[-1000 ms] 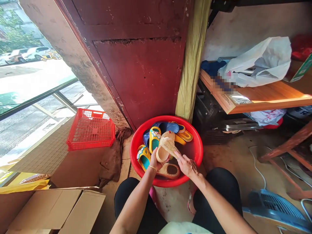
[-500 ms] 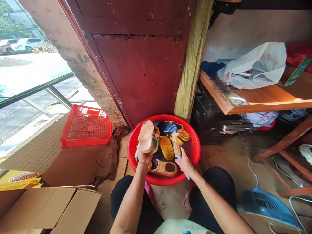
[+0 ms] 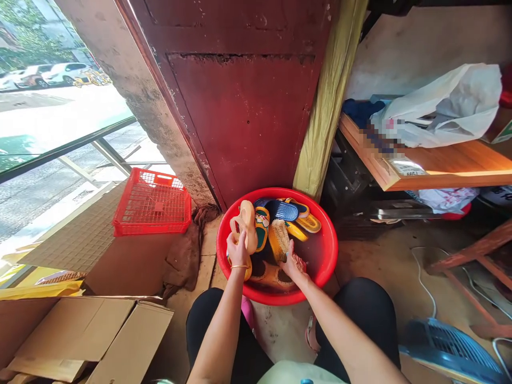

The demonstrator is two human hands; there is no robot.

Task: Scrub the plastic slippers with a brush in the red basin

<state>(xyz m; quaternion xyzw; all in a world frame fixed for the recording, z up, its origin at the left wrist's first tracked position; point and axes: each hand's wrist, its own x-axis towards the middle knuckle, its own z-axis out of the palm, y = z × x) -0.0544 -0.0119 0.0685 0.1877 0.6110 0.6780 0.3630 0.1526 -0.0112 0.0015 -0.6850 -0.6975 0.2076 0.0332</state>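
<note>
A beige slipper (image 3: 249, 228) is in my left hand (image 3: 237, 249), turned on its side with its strap to the left, over the left part of a red basin (image 3: 331, 250). My right hand (image 3: 295, 263) is closed round the handle of a scrubbing brush (image 3: 281, 233), whose pale bristles show; the fingers hide most of the handle. The brush is a short way right of the slipper, apart from it. Dark water fills the basin. In it lie a blue slipper (image 3: 285, 210), a green and yellow slipper (image 3: 261, 236), a brown slipper (image 3: 263, 272) and several yellow ones.
A red plastic crate (image 3: 154, 207) rests on cardboard to the left, behind an opened carton (image 3: 76, 336). A maroon door (image 3: 248, 122) stands behind the basin. On the right are a wooden table (image 3: 448, 165) bearing a plastic bag (image 3: 452, 109), and a blue fan (image 3: 456, 344) on the floor.
The beige slipper has turned from sole-up to its side. My right hand has swung the brush to the left and lower, its bristles now facing me. The view has shifted slightly left.
</note>
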